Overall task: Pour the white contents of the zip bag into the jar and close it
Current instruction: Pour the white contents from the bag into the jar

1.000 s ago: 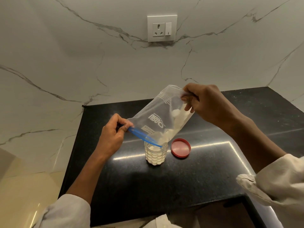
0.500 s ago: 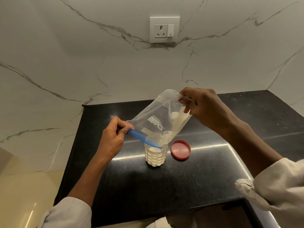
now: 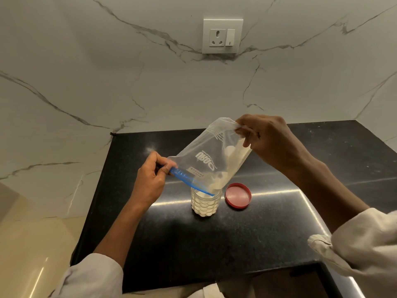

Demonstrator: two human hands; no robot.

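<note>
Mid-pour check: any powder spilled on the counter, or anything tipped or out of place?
Nothing stands out. The jar stands upright with the zip bag mouth over its opening, and the dark counter around it shows no clear spill. The red lid lies flat beside the jar. A faint pale smudge behind the left hand could be dust or glare.

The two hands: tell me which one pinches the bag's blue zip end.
The left hand pinches the zip bag at its blue zip strip, low over the jar. The right hand grips the raised bottom end instead.
</note>
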